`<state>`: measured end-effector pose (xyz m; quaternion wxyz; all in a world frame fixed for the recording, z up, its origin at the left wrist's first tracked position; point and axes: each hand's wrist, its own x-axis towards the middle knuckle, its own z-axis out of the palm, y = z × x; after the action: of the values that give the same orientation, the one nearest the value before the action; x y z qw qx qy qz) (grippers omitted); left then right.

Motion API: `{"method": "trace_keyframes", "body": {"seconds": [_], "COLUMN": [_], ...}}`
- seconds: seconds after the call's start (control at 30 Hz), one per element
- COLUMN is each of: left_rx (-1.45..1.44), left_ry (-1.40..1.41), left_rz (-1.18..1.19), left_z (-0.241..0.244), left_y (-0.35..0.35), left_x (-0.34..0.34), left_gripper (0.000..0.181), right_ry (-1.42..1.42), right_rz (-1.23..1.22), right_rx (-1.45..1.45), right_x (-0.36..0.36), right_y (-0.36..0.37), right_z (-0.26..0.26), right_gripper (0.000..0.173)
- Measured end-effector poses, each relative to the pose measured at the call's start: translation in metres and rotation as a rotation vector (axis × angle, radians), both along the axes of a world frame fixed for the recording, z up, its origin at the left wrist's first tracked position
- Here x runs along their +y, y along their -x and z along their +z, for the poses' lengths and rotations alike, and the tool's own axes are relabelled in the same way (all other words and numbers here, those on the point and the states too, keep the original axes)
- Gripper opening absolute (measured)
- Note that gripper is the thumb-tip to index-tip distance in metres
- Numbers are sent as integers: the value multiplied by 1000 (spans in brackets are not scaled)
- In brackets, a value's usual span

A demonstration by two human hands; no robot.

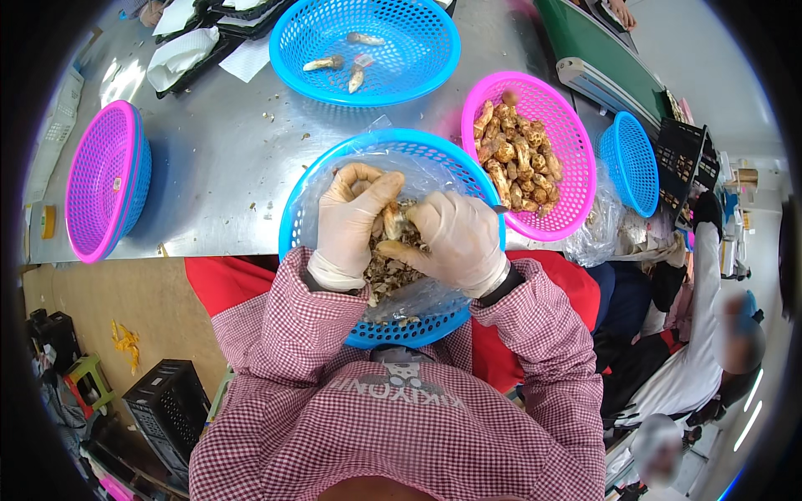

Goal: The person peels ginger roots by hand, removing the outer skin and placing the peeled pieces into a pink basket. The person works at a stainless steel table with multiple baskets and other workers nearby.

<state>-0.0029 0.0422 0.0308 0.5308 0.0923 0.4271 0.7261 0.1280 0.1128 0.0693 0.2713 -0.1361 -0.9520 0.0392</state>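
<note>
Both my hands wear pale, thin gloves and meet above a blue plastic basket [289, 216] lined with a clear plastic bag [432, 307]. My left hand [348, 222] pinches a matsutake-like mushroom [391, 219] between thumb and fingers. Curled around a small tool is my right hand [460, 241], its thumb and fingers close against the mushroom. Only the tool's dark end [500, 209] sticks out past the knuckles; it looks like a knife handle, and the blade is mostly hidden. Brown and whitish mushroom trimmings [391, 272] lie in the bag below.
A pink basket [579, 188] of brown mushrooms [520, 156] stands right; a blue basket [438, 69] with several mushrooms stands ahead. Nested baskets [94, 181] sit left on the metal table [213, 163]. Black trays [194, 69] lie far left. A green conveyor belt [601, 44] and people are right.
</note>
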Motion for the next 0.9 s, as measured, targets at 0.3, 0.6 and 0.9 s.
{"method": "trace_keyframes", "body": {"seconds": [0.3, 0.6, 0.9], "left_rx": [308, 252, 199], "left_ry": [91, -32, -43], "left_rz": [143, 123, 29], "left_z": [2, 2, 8], "left_y": [-5, -3, -4], "left_x": [3, 3, 2], "left_gripper": [26, 31, 22], "right_ry": [-148, 52, 27], "right_rz": [45, 28, 97], "right_rx": [-191, -44, -109], "right_x": [-3, 2, 2], "right_y": [-5, -3, -7], "right_z": [-14, -5, -12], "right_gripper": [35, 38, 35]}}
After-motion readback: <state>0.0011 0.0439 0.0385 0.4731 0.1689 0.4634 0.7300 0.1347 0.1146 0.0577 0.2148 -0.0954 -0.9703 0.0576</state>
